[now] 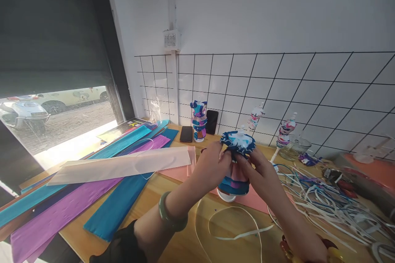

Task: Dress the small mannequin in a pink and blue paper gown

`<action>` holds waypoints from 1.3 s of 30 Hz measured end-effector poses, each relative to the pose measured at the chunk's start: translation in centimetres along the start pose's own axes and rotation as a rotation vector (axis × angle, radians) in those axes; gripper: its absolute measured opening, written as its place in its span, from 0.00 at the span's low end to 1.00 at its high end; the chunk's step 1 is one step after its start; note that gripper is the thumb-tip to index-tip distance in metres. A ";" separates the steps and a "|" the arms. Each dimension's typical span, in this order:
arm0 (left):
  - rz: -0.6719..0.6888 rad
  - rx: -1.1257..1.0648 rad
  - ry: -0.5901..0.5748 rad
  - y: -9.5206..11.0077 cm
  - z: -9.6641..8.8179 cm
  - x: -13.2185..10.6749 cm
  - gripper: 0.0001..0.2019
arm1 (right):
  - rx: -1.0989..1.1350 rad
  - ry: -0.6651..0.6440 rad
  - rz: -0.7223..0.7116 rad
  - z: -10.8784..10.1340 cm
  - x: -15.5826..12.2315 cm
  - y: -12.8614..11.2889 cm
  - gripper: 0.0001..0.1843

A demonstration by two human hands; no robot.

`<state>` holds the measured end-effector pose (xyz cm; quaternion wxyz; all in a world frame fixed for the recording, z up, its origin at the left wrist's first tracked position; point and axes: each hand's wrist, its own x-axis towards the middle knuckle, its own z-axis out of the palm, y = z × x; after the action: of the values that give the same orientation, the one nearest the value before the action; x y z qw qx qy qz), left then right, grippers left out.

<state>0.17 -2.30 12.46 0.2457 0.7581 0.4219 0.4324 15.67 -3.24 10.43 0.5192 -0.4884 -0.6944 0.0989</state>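
A small dress-like figure (237,184) stands on the table, layered in blue, pink and purple crepe-like strips above a white base. A dark blue ruffle with white edges (239,143) spreads round its top. My left hand (216,159) grips the figure from the left, fingers curled in under the ruffle. From the right, my right hand (258,169) closes on it at the same height, its thumb pressed to the front. Some of my fingertips are hidden behind the figure and ruffle. Beneath it lies a pink sheet (256,202).
Long purple (64,209), teal (119,205) and cream strips (123,165) fan out at left. A similar figure (200,121) stands behind, beside two phones. At right are tangled white cords (327,209), a glass bowl (294,148) and a patterned figure on a stick (286,130).
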 end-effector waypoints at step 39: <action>0.022 -0.445 -0.084 1.2 -1.5 0.1 0.10 | 0.138 -0.116 0.204 -1.2 -0.6 -2.9 0.19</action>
<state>-0.55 -2.82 14.16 0.4194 0.7072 0.2970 0.4855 14.97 -5.62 12.38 0.4980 -0.5129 -0.6615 0.2267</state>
